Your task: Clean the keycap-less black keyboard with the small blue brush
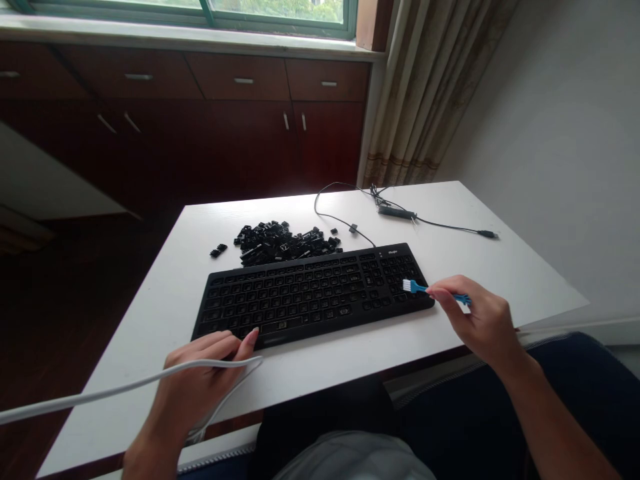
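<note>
A black keyboard (295,300) with its keycaps off lies across the white table, its bare switch sockets showing. My left hand (205,367) grips its near left corner, thumb on the front edge and the other fingers curled at the side, partly hidden. Between thumb and fingers, my right hand (475,317) pinches a small blue brush (414,287). The white bristles are over the number pad at the keyboard's right end; whether they touch it I cannot tell. Behind the keyboard is a heap of loose black keycaps (275,241).
The keyboard's black cable (345,223) runs to the back of the white table (505,267). A black tool-like piece (397,213) lies there beside a USB plug (487,234). A white cord (100,398) crosses in front of my left hand. Wooden cabinets (240,133) stand beyond.
</note>
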The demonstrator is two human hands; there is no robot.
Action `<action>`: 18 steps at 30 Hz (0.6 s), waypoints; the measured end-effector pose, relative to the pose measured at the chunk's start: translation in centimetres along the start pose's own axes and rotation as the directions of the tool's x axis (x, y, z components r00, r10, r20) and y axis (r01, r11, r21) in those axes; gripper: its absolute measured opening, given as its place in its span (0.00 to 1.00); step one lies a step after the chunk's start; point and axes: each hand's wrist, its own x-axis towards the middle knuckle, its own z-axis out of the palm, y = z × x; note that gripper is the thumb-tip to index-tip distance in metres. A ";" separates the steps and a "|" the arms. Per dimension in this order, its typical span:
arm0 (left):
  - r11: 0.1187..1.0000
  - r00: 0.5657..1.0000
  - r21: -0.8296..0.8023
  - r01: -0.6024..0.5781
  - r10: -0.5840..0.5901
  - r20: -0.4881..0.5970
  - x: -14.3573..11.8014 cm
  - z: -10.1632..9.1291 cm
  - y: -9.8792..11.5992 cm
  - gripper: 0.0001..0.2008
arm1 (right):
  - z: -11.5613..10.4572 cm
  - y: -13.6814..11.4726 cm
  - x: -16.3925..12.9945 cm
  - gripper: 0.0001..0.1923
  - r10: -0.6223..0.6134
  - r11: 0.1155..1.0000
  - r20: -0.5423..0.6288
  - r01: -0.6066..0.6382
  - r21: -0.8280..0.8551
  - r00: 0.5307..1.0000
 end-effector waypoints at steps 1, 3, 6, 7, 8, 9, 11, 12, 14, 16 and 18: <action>1.000 1.000 0.001 0.002 -0.002 -0.001 0.0 0.0 0.0 0.19 | -0.1 0.2 -0.2 0.05 -0.070 0.998 0.017 0.070 -0.002 0.997; 1.000 1.000 0.000 0.004 -0.004 -0.005 0.0 0.1 0.0 0.19 | -0.2 0.5 -0.6 0.09 -0.157 0.988 0.046 0.157 0.006 0.987; 1.000 1.000 0.000 0.002 -0.002 -0.012 0.1 0.1 0.0 0.19 | -0.1 0.9 -1.4 0.12 -0.196 0.981 0.059 0.196 0.004 0.979; 1.000 1.000 0.001 0.003 -0.003 -0.009 0.1 0.1 0.1 0.19 | 0.0 1.0 -1.7 0.13 -0.208 0.978 0.052 0.208 -0.002 0.977; 1.000 1.000 0.003 0.008 -0.008 -0.006 0.1 0.0 0.1 0.19 | 0.0 1.2 -1.9 0.14 -0.222 0.975 0.047 0.223 -0.012 0.974; 1.000 1.000 0.007 0.014 -0.014 -0.003 0.1 0.0 0.1 0.20 | 0.1 1.3 -2.1 0.14 -0.238 0.971 0.049 0.239 -0.021 0.970; 1.000 1.000 0.012 0.022 -0.022 -0.005 0.0 0.0 0.1 0.20 | 0.3 1.4 -2.3 0.15 -0.273 0.960 0.069 0.276 -0.037 0.959; 1.000 1.000 0.011 0.021 -0.021 -0.009 0.0 -0.1 0.1 0.20 | 0.4 1.5 -2.3 0.15 -0.291 0.954 0.080 0.295 -0.047 0.953; 1.000 1.000 -0.002 0.010 -0.010 -0.011 0.0 -0.1 0.1 0.20 | 0.4 1.5 -2.4 0.16 -0.323 0.941 0.087 0.330 -0.080 0.942; 1.000 1.000 -0.009 0.006 -0.006 -0.008 0.0 0.0 0.1 0.19 | 0.4 1.5 -2.4 0.16 -0.343 0.929 0.077 0.350 -0.123 0.936; 1.000 1.000 -0.006 0.010 -0.010 -0.008 0.0 0.1 0.0 0.19 | 0.3 1.4 -2.4 0.16 -0.346 0.926 0.056 0.350 -0.140 0.937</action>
